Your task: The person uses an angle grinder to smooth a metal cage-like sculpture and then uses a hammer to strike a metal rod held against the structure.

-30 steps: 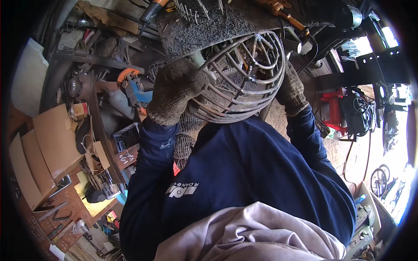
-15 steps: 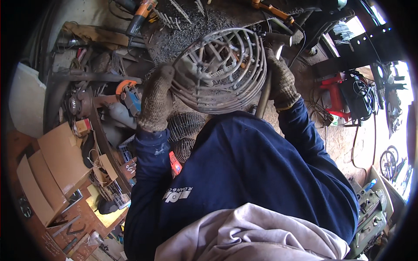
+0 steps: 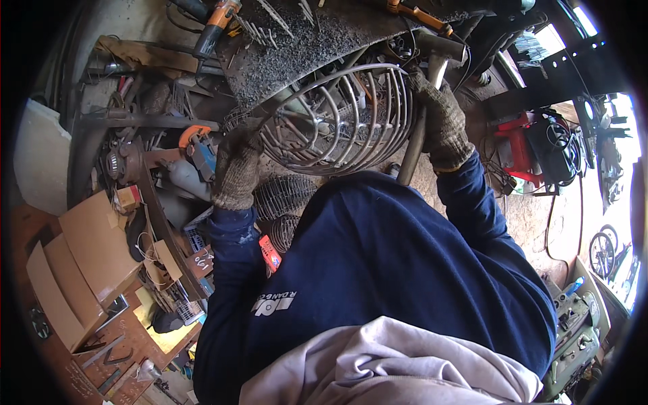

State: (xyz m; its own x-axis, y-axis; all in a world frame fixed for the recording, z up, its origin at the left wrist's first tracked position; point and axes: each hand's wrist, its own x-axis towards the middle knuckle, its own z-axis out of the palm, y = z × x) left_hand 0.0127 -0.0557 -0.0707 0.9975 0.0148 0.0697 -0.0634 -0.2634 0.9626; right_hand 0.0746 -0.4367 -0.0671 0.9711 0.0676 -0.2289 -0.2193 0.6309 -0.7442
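A round basket-like cage of bent metal rods point(image 3: 337, 158) is held up in front of my body, tilted with its wide rim toward the workbench. My left hand point(image 3: 236, 165), in a dirty knitted glove, is closed around its left edge; shadow hides some of the fingers. At the right edge my gloved right hand point(image 3: 444, 125) is closed on a hammer point(image 3: 413, 145). The hammer's head rises above this hand and its handle points down toward my body. The right fingers also lie against the cage's rim. Smaller wire coils point(image 3: 283, 196) sit below my left hand.
A workbench point(image 3: 297, 64) littered with metal bits stands ahead, with an orange angle grinder point(image 3: 219, 23) at its far left. A red stool point(image 3: 516, 148) carrying a black machine with cables is on the right. An open cardboard box point(image 3: 94, 250) lies at left.
The cage has tipped, and its upper rim is lower, uncovering more of the bench edge. My left hand has come down slightly. My right hand and the hammer have shifted a little right.
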